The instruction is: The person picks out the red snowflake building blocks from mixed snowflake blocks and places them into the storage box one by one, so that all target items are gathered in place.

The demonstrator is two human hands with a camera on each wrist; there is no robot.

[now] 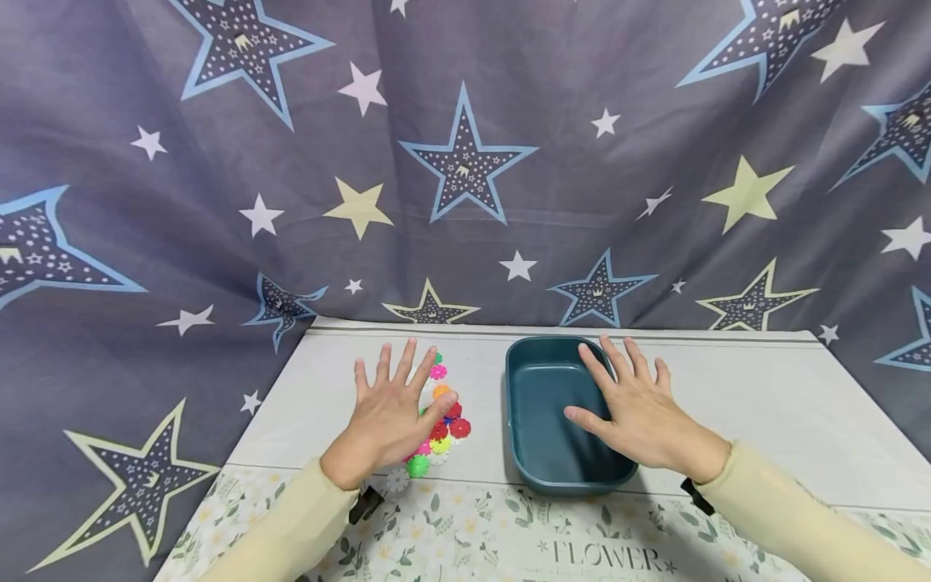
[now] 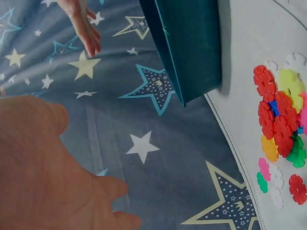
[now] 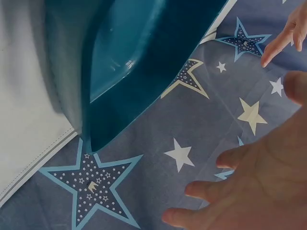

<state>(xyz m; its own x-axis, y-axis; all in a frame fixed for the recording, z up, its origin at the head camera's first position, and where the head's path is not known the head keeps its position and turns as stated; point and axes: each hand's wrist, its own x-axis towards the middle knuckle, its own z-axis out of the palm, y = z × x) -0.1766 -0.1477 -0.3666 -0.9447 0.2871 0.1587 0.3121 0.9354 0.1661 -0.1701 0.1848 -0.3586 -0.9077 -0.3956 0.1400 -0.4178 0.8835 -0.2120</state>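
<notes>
Behind, at twelve o'clock, hangs a starry curtain [image 1: 465, 250]. The teal bin [image 1: 549, 412] stands at three o'clock from the flower-shaped pieces [image 1: 440, 431], the right hand [image 1: 643, 416] over its three o'clock side, fingers spread. The left hand [image 1: 389, 414], also splayed, seemingly screens a red piece [image 2: 297, 189] the left wrist view shows.

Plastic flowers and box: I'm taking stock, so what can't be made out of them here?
Head view: some plastic flowers are partly hidden by the left grip or one another.
Head view: part of the box is hidden by the right grip.
Left wrist view: some flowers are cut off by the right edge, the box by the top edge.
Right wrist view: the top edge cuts off the box.
</notes>
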